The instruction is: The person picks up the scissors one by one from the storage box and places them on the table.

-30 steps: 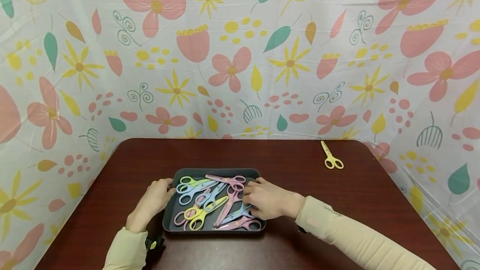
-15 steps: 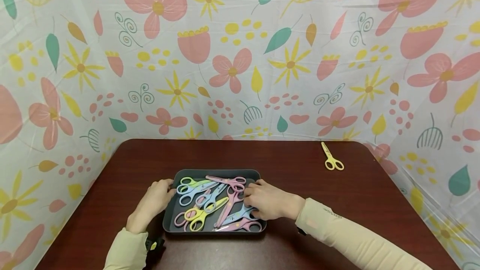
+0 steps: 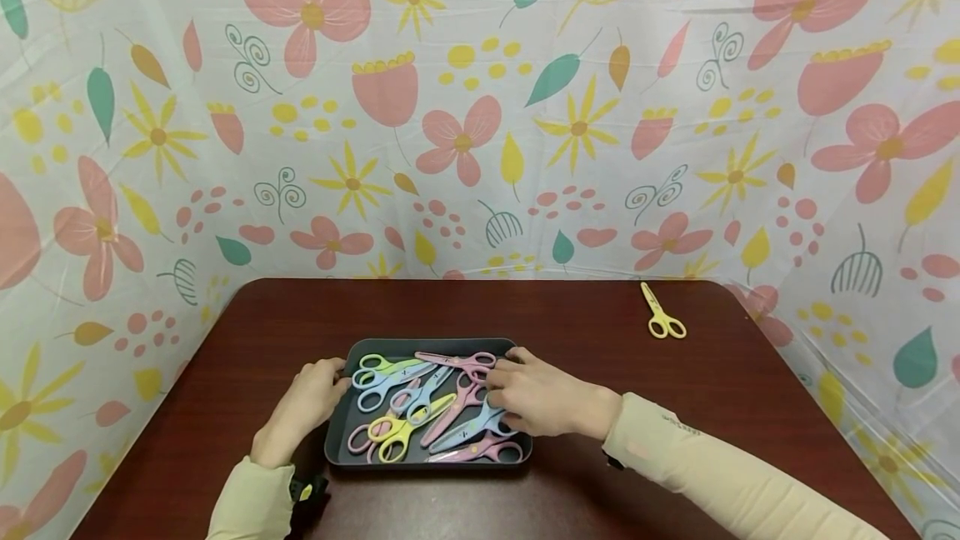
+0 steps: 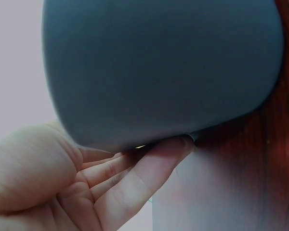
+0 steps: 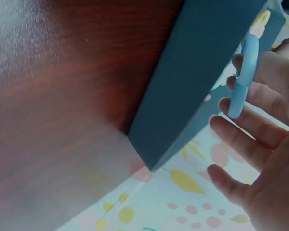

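Between your two hands sits the dark grey tray point(image 3: 435, 347), flat on the worktop point(image 3: 585, 323), with loose scissors overlapping inside it. Your left hand point(image 3: 306, 394) is bent in close at the tray's left wall and looks to be gripping it; how firmly, I cannot tell. Your right hand point(image 3: 543, 397) reaches over the opposite wall, its upper fingertips apparently in a narrow pinch on a handle loop of the blue scissors point(image 3: 463, 433), while the lower fingers spread loosely and hold nothing. That pair's blade points away from your right hand, leftward and back toward you, between the slanted pink scissors point(image 3: 446, 419) left of your fingertips and the front pink scissors point(image 3: 472, 451) nearer you.

Crowding is the likeliest source of trouble from here. With blades packed so tightly, a quick pull toward your right hand could drag a pink pair along or tip it over the wall; whether they touch is too small to tell. Holding one smooth loop alone may let the blue pair swing or slip, since the blade hangs out unsupported. Should your left hand ease off, a snag could slide the tray. Well beyond your right hand, the yellow scissors point(image 3: 657, 312) lie alone; only a wide arm sweep would threaten them.
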Tool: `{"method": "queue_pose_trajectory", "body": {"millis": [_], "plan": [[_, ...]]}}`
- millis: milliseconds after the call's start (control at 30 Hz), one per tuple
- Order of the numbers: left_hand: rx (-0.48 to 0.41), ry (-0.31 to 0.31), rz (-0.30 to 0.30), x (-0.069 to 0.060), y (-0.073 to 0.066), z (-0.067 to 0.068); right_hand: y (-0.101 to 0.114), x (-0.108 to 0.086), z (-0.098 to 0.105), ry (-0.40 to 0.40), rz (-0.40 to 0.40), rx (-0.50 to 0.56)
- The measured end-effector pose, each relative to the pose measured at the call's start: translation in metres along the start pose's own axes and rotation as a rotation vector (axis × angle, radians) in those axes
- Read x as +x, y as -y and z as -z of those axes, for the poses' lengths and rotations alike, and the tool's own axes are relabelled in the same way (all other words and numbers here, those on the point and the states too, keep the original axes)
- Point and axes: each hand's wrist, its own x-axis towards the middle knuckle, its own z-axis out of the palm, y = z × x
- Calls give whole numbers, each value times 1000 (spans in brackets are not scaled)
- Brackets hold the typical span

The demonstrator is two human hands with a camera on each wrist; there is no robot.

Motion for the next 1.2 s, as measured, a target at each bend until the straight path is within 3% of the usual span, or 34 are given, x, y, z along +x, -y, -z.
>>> {"method": "queue_pose_trajectory", "body": {"millis": [267,567,1067,1200], "plan": [[-7,3,-4,0,0,1,-7,-8,19,-73,0,-25],[-13,2,4,0,0,0,-28,-20,30,-146,-83,-2],[-28,-2,17,1,-2,0,-42,-37,35,-272,-277,64],[-25,-1,18,1,-2,-1,-48,-41,32,-292,-367,83]]}}
